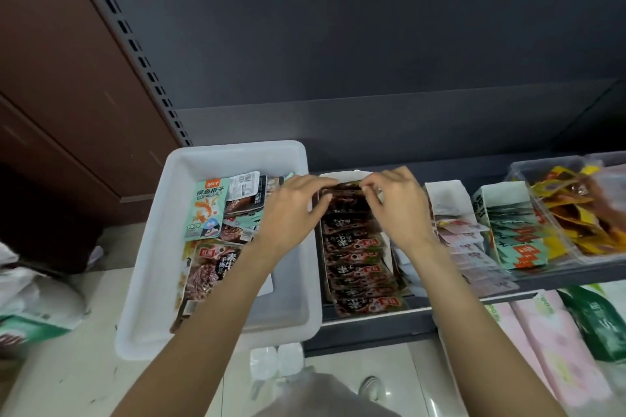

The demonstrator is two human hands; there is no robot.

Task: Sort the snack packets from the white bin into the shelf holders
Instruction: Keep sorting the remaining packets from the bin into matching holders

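The white bin (162, 240) sits at the left end of the shelf and holds several snack packets, among them a teal packet (205, 210) and a dark red-labelled packet (210, 267). To its right, a white shelf holder (389, 249) carries a row of dark brown packets (355, 264). Both hands meet at the back end of that row. My left hand (291, 210) and my right hand (396, 205) each pinch a top corner of the rearmost dark brown packet (345, 200), which stands upright in the holder.
Further right stand holders with pink packets (460, 240), teal packets (515, 230) and a clear box of yellow-orange packets (576, 213). The dark shelf back rises behind. Below lie pink and green packs (548, 342) and a tiled floor with bags at left.
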